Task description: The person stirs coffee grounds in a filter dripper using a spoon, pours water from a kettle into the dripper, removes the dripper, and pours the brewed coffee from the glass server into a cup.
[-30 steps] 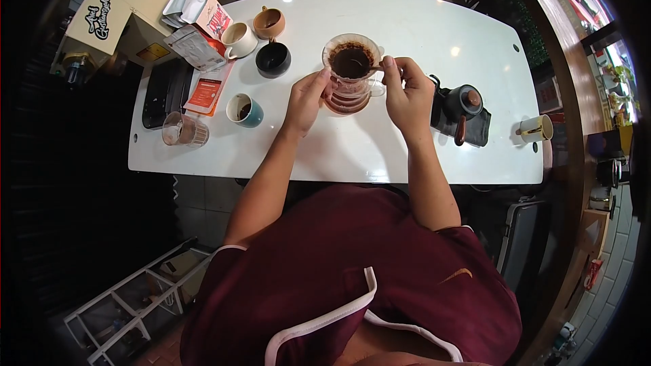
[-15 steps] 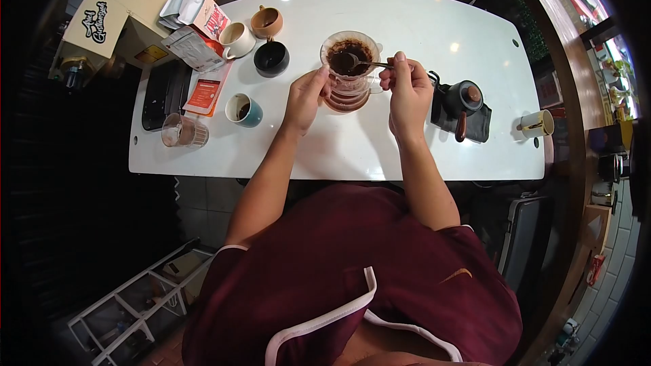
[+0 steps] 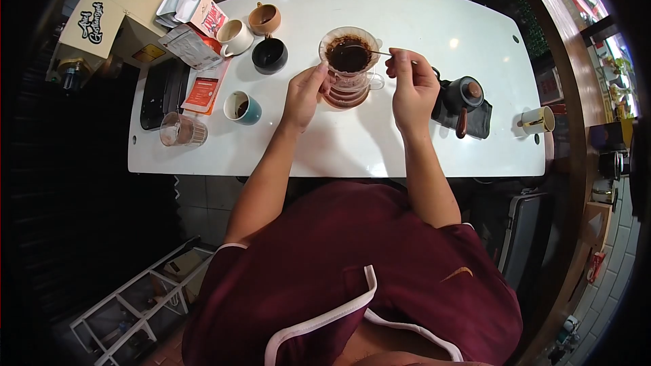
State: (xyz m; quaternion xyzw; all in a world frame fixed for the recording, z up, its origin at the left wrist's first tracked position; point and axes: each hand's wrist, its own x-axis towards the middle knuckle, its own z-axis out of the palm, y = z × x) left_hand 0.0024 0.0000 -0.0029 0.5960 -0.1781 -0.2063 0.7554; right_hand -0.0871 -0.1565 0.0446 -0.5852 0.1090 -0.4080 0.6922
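Note:
A coffee dripper [image 3: 372,40] with a paper filter sits on a glass server [image 3: 346,99] near the table's middle. Dark wet coffee grounds [image 3: 347,58] fill the filter. My left hand [image 3: 306,98] is closed at the dripper's left side, thumb and fingers against it. In my right hand [image 3: 414,88] the handle of a metal spoon [image 3: 380,52] is pinched between thumb and fingers. The spoon's bowl dips into the grounds and is mostly hidden. A black kettle [image 3: 465,93] with a wooden handle stands right of my right hand, on a dark cloth.
Left on the white table [image 3: 271,156] are a teal cup [image 3: 249,111], a ribbed glass [image 3: 183,130], a black cup [image 3: 270,56], a cream mug [image 3: 237,39] and a tan cup [image 3: 264,20]. Coffee bags [image 3: 192,47] lie behind them. A white mug [image 3: 538,120] stands far right.
The spoon's bowl has sunk from view into the grounds, its handle now lying lower across the rim. My right hand has shifted slightly right; my left hand stays at the dripper.

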